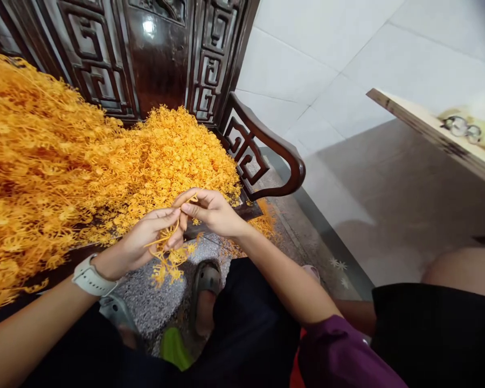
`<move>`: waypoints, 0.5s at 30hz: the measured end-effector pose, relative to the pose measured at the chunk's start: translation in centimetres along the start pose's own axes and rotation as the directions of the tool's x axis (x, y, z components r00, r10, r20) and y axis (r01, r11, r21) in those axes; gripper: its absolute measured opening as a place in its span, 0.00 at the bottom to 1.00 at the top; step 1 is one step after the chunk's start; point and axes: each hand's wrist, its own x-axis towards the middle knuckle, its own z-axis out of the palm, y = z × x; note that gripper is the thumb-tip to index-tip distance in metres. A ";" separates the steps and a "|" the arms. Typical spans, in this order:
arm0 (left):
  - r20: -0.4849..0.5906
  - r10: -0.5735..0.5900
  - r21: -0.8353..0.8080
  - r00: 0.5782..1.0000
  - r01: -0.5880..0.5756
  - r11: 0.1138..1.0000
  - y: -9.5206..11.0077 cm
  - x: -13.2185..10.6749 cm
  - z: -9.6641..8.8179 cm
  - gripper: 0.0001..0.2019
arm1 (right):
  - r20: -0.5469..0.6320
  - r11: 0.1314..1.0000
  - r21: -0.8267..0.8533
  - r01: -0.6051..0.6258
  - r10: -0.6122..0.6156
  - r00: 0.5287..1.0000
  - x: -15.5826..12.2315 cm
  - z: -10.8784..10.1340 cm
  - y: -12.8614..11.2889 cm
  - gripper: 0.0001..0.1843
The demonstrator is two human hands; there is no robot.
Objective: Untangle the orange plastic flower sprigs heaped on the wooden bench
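Note:
My left hand [149, 234], with a pale watch on its wrist, is closed on a strand of orange plastic flower pieces [170, 267]. The lower end of the strand dangles below that hand in a small cluster. Thumb and fingers of my right hand [210, 213] pinch the upper end, where a thin orange stem curls out. The fingertips of both hands meet over the strand. Just beyond them lies a large heap of similar orange pieces [178, 156] on a dark carved wooden bench [157, 64].
The bench's curved armrest [285, 167] stands to the right of the heap. Loose orange bits [267, 221] lie on the floor beneath it. A wooden board [424, 126] juts in at the right with round glass-like items on it. Another person's leg [464, 272] is close at right.

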 end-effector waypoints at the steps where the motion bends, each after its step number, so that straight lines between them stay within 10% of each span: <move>1: 0.002 -0.018 -0.002 1.000 0.018 1.000 -0.1 -0.2 0.1 0.17 | -0.029 0.998 -0.054 0.023 -0.024 0.999 0.0 -0.2 0.0 0.16; 11: -0.059 -0.011 -0.054 0.998 0.008 0.998 1.7 -1.8 -0.1 0.19 | -0.024 0.935 -0.353 0.036 -0.047 0.999 -1.0 -3.5 -1.3 0.13; 15: 0.182 -0.125 -0.008 0.975 0.129 0.992 0.9 -3.9 0.6 0.19 | -0.378 0.833 -0.553 -0.013 -0.237 0.895 -0.8 -6.9 -1.9 0.03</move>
